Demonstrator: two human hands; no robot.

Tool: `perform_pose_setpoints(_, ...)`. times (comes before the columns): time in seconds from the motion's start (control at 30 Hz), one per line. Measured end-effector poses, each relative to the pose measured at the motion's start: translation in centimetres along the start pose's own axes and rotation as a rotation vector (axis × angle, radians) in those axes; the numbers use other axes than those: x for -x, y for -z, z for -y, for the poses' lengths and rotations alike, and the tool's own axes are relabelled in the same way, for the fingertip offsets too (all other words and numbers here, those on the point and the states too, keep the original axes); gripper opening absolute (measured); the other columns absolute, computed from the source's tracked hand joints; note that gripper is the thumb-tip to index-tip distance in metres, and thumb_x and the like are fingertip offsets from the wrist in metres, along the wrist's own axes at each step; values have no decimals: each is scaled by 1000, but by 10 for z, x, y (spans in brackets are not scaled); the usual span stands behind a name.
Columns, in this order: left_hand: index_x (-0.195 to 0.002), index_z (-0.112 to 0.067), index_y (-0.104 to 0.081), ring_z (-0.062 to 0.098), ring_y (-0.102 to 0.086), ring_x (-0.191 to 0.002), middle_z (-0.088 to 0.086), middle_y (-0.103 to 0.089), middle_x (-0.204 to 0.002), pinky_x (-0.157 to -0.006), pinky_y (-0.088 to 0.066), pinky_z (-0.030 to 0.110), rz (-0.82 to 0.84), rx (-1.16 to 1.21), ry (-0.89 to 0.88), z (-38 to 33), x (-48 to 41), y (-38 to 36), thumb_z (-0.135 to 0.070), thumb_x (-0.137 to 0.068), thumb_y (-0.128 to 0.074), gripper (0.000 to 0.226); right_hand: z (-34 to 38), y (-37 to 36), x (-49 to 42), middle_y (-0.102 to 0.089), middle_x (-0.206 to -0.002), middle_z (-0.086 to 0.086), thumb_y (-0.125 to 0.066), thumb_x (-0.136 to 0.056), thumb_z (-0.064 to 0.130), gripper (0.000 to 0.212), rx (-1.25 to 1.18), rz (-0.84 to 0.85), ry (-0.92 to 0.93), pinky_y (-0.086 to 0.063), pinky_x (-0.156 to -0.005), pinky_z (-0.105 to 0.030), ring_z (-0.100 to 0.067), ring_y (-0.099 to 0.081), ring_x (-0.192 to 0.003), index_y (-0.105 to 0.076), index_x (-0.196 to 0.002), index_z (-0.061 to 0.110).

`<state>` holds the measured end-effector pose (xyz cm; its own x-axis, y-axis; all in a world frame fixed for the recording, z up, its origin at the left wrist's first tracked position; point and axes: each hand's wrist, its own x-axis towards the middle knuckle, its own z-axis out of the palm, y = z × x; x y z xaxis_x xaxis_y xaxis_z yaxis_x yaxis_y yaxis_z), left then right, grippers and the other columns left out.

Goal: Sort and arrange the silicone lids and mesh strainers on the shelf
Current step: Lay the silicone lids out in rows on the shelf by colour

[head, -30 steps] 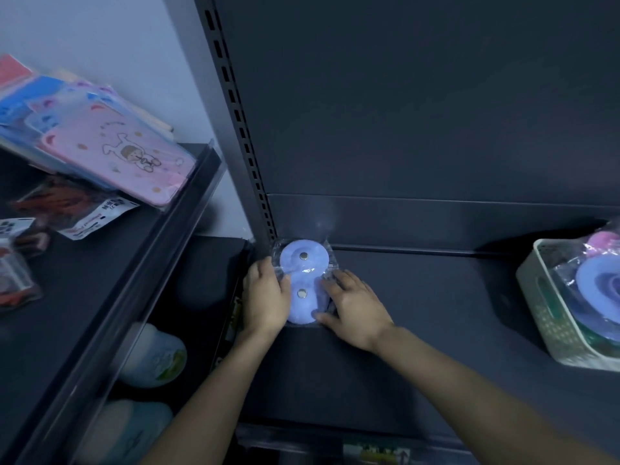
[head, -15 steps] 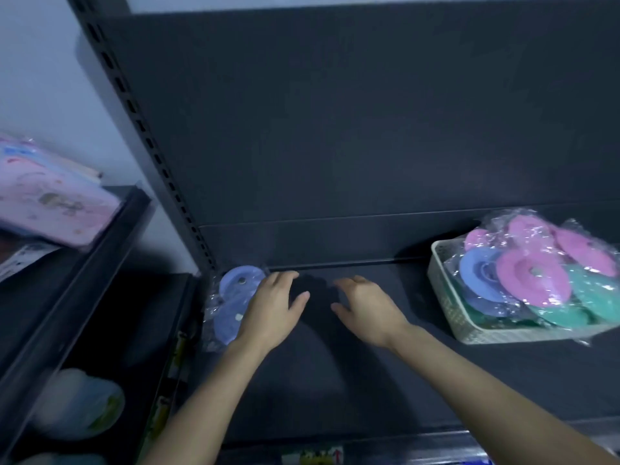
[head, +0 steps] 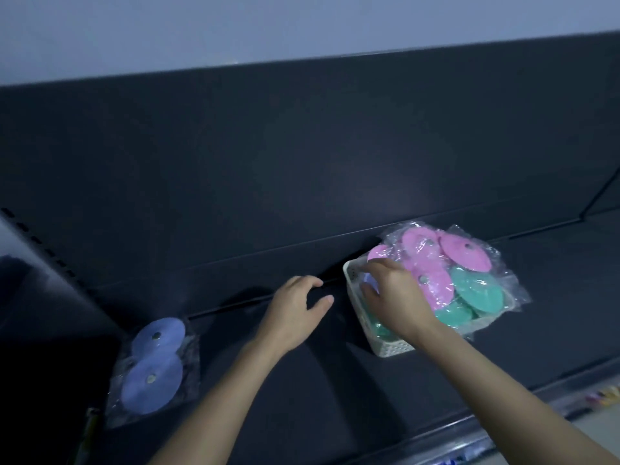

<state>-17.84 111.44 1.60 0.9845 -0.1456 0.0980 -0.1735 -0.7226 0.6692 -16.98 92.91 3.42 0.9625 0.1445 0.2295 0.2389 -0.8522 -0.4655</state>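
- Lavender silicone shows between the thumb and curled fingers of the right hand [head: 396,297], which reaches down into the left end of a basket. The hand pinches a lavender lid [head: 370,282], mostly hidden beneath the palm.
- The left hand [head: 295,310] hangs above the shelf just left of the basket. Its fingers are loosely bent and spread, its thumb points toward the basket, and it holds nothing.
- Both forearms are bare and reach in from the lower edge of the view.
- The white basket [head: 392,349] is perforated plastic and sits on the shelf toward the right, close against the back panel.
- Heaped inside the basket are round pink lids [head: 464,251] at the top and green lids [head: 479,290] below and to the right. Each has a small metal stud at its centre and is sealed in crinkled clear wrap that spills over the rim.
- A lavender pack [head: 152,365] lies flat at the far left of the shelf, well apart from the basket. It holds two round lavender lids in clear wrap, one behind the other.
- The shelf [head: 335,380] is dark grey metal, with a matching back panel [head: 302,162] rising behind it.
- A slotted upright [head: 33,239] runs along the left edge.
- A pale wall [head: 302,25] shows above the back panel.
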Motion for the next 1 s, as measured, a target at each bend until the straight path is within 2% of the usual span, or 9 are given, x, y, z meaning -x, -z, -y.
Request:
perform_pose_setpoints(0.1, -125, -18, -56, 9, -51, -115, -4, -55, -126, -94, -37, 17, 27, 5, -22, -21, -13, -17, -37, -90, -59, 39, -34, 14, -6, -63, -109, -23, -63, -77, 5, 28, 53, -22, -83, -50, -85, -43, -41, -56, -101, -67, -104, -1)
perform_pose_setpoints(0.2, -125, -17, -55, 11, -51, -116, -2, -55, -125, -97, -38, 21, 49, 17, -25, -37, -24, -33, -36, -90, -59, 40, -63, 26, -7, -54, -126, -20, -63, -82, 22, 44, 159, 39, -208, -43, -97, -42, -39, -48, -114, -59, -123, 9)
perform_pose_setpoints(0.33, -120, -14, -53, 16, -53, -106, 0, -57, -116, -88, -42, 25, 88, 8, 10, -58, -38, -52, -33, -89, -60, 37, -80, 36, -4, -49, -128, -13, -65, -78, 44, 60, 227, 102, -342, -40, -93, -41, -35, -43, -115, -49, -127, 13)
perform_pose_setpoints(0.43, -114, -15, -53, 17, -55, -101, 0, -59, -110, -86, -47, 34, 95, 26, 66, -66, -47, -64, -34, -85, -66, 37, -86, 40, -5, -48, -128, -12, -67, -76, 49, 71, 224, 125, -354, -40, -92, -40, -34, -41, -115, -42, -133, 14)
perform_pose_setpoints(0.6, -134, -20, -40, 26, -41, -118, 5, -46, -125, -95, -40, 34, 121, -129, 166, -65, -55, -77, -46, -72, -73, 75, -92, 41, -7, -54, -116, -12, -68, -72, 51, 66, 215, 120, -315, -38, -86, -38, -33, -47, -103, -47, -123, 13)
perform_pose_setpoints(0.7, -136, -20, -38, 28, -43, -118, 6, -48, -127, -95, -41, 38, 101, -165, 195, -63, -55, -81, -46, -67, -76, 83, -92, 44, -7, -54, -115, -13, -69, -73, 48, 66, 211, 124, -297, -37, -84, -37, -33, -47, -100, -47, -123, 13)
perform_pose_setpoints(0.77, -128, -17, -42, 27, -49, -112, 4, -54, -122, -92, -45, 40, 68, -131, 217, -62, -56, -82, -46, -63, -79, 80, -92, 46, -6, -52, -116, -13, -74, -71, 46, 79, 163, 110, -304, -38, -86, -37, -34, -46, -103, -40, -134, 13)
perform_pose_setpoints(0.87, -101, -16, -46, 25, -55, -98, 1, -58, -104, -80, -47, 38, 10, -191, 244, -62, -56, -79, -50, -61, -81, 62, -89, 47, -4, -50, -116, -16, -82, -65, 42, 96, 65, 59, -329, -39, -88, -38, -35, -46, -105, -33, -142, 13)
perform_pose_setpoints(1.0, -69, -21, -39, 12, -45, -66, -6, -49, -76, -53, -32, 23, -65, 43, 254, -60, -52, -70, -33, -66, -83, 45, -84, 50, -5, -49, -118, -16, -86, -61, 36, 90, -87, -9, -376, -41, -82, -32, -33, -52, -102, -41, -134, 8)
